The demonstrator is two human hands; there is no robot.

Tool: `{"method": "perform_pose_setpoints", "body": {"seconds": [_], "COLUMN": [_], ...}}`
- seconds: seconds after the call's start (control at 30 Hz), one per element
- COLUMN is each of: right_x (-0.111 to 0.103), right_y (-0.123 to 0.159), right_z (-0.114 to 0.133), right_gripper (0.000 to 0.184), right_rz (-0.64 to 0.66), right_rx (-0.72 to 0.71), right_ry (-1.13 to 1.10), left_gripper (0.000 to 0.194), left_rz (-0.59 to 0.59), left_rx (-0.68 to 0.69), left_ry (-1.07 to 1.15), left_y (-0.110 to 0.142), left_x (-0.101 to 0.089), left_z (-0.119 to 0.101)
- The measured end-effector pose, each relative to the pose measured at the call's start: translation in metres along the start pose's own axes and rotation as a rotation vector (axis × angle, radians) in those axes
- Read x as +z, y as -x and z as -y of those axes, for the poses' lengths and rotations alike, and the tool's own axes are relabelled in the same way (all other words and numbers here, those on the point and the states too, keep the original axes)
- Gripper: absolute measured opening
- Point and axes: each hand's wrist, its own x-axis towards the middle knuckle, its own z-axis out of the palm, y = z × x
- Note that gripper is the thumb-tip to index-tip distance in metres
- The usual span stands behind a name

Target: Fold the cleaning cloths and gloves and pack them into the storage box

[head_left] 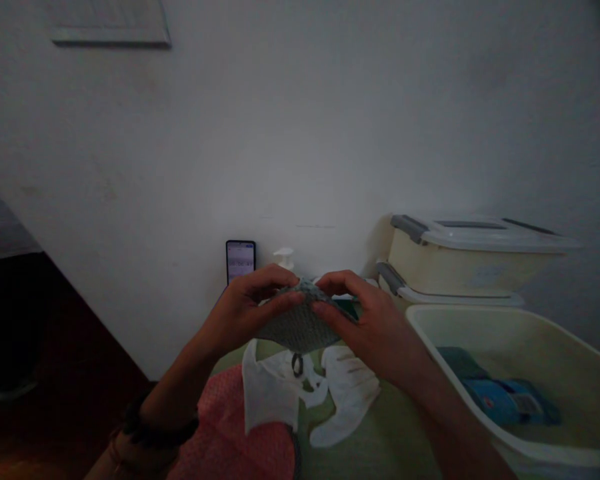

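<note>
Both my hands are raised in front of me and pinch the top edge of a small grey-green knitted cloth [300,327]. My left hand [247,303] grips its left part with thumb and fingers closed. My right hand [365,317] pinches its right part the same way. A dark loop [297,364] hangs from the cloth's lower tip. Under the hands lie white cloths [270,387] and a pink-red knitted cloth [230,433] on a green surface [380,447].
A cream tub [575,373] at the right holds blue folded items [510,400]. Behind it stand two stacked lidded boxes [470,257]. A lit phone [241,260] leans on the white wall beside a pump bottle [284,257]. Dark furniture fills the left side.
</note>
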Motion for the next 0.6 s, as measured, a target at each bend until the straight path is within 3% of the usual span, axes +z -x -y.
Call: {"method": "perform_pose_setpoints", "body": {"seconds": [0.2,0.4,0.6], "right_x": [-0.0008,-0.0022,-0.0045], "right_y": [0.0011,0.001,0.0008], "right_z": [-0.0001,0.0018,0.0017], "right_gripper": [0.012,0.008,0.013], "right_rz": [0.018,0.064,0.093], "right_rx": [-0.045,-0.02,-0.02], "right_ry": [-0.022,-0.003,-0.006], "left_gripper": [0.004,0.012,0.006], "left_rz": [0.037,0.005,0.07], "left_rx": [0.033,-0.038,0.006], "left_ry": [-0.027,-0.012,-0.104], "left_y": [0.0006,0.0025,0.0017], "left_x": [0.0013,0.0015,0.0008], "left_z": [-0.0022,-0.0023,-0.0067]}}
